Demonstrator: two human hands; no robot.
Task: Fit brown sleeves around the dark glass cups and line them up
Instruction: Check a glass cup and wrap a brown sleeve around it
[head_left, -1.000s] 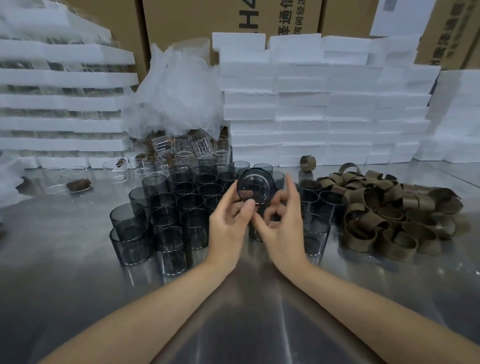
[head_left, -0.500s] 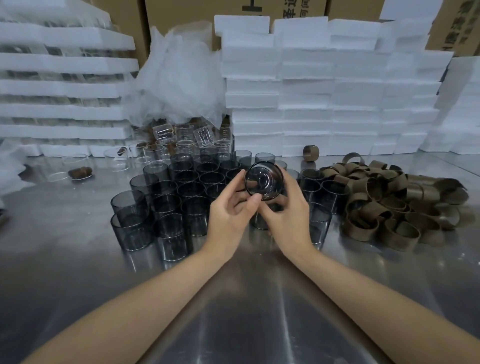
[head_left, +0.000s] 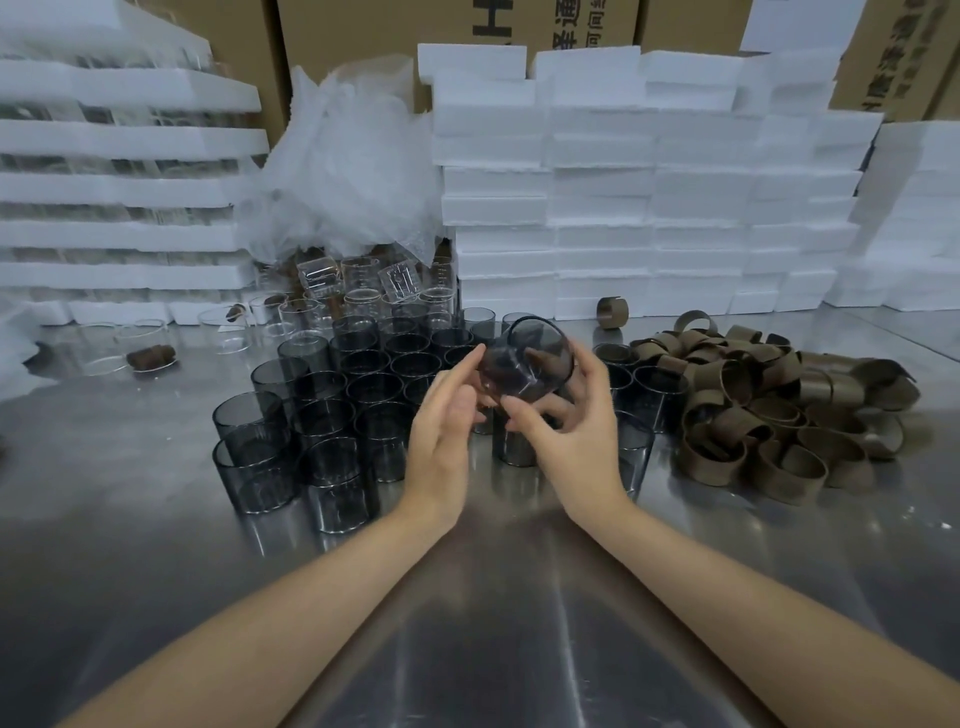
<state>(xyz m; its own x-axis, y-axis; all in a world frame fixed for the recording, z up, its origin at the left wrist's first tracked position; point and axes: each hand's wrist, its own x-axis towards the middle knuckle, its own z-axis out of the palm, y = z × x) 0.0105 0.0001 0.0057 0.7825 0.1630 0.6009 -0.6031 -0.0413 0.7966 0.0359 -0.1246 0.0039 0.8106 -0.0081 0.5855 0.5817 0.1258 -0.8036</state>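
The step in hand appears to be the start of one fitting: a bare dark glass cup (head_left: 524, 364) is held tilted in the air above the cluster of dark glass cups (head_left: 332, 405) standing on the steel desk (head_left: 493, 623), its mouth turned partly towards the camera. The right hand (head_left: 566, 431) holds it, thumb and fingers curled round its lower and right side; the left hand (head_left: 441, 436) lies with nearly straight fingers against its left side. The cup wears no sleeve, and neither hand holds one

The next move calls for a sleeve from the pile of brown sleeves (head_left: 769, 415) just right of the cups, so one hand should probably let go and reach there while the other steadies the glass. None of the cups on the desk shows a sleeve, so most of the task seems left

For writing, the cardboard boxes (head_left: 519, 21) behind the white foam slabs (head_left: 623, 182) bear a large dark "H" and Chinese characters cut by the frame edge, "通" among them; the rest is too cropped to read. The cups show no label that I can make out
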